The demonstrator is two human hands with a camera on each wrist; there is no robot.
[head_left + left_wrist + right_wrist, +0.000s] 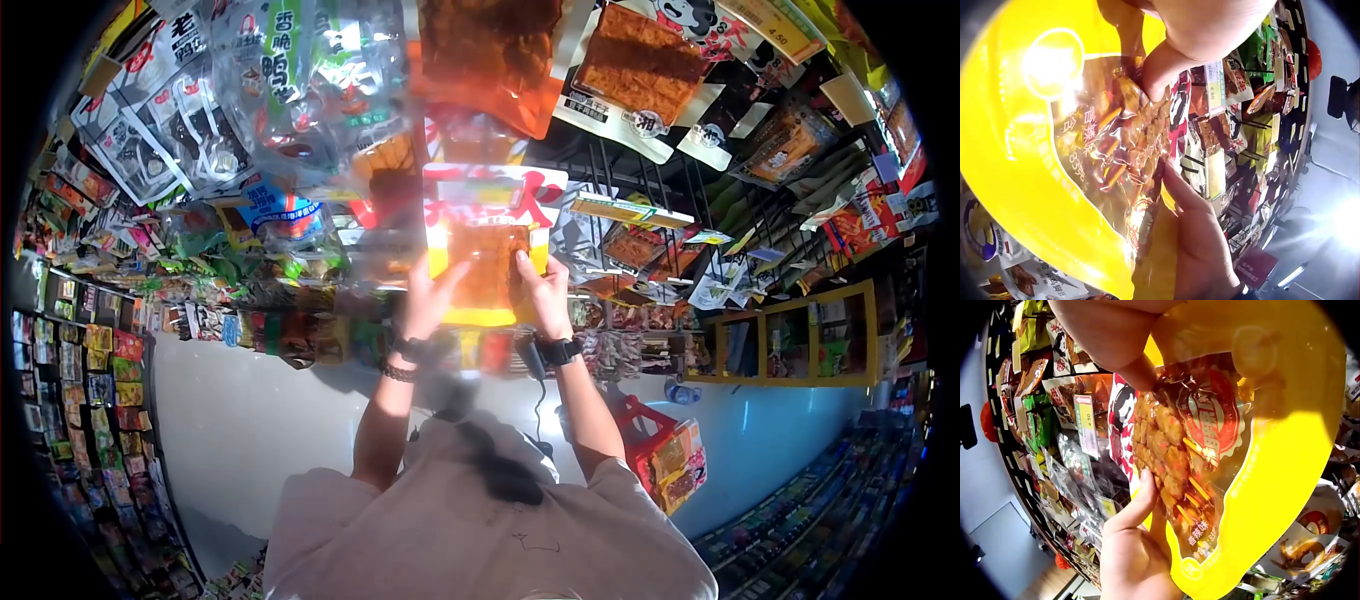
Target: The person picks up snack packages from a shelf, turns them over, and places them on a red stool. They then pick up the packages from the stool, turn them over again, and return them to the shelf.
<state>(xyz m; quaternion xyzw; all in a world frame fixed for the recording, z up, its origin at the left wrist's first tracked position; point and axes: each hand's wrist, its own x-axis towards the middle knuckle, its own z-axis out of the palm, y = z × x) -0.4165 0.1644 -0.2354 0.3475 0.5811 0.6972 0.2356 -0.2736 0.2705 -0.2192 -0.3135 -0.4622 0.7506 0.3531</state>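
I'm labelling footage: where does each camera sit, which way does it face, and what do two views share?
Head: on the person's head, facing forward and down at the yellow-bordered, clear-windowed plastic packet; left grip, right grip, bare forearms and greyish fabric shirt show.
Left wrist: on that wrist, facing the packet close up; left grip at top, right grip below.
Right wrist: on that wrist, facing the packet too; right grip at top, left grip below.
Both wrist views share the packet and both grips.

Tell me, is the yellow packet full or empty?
Not empty: brown chunks show through the clear window of the yellow packet. Exactly how full, I can't tell.
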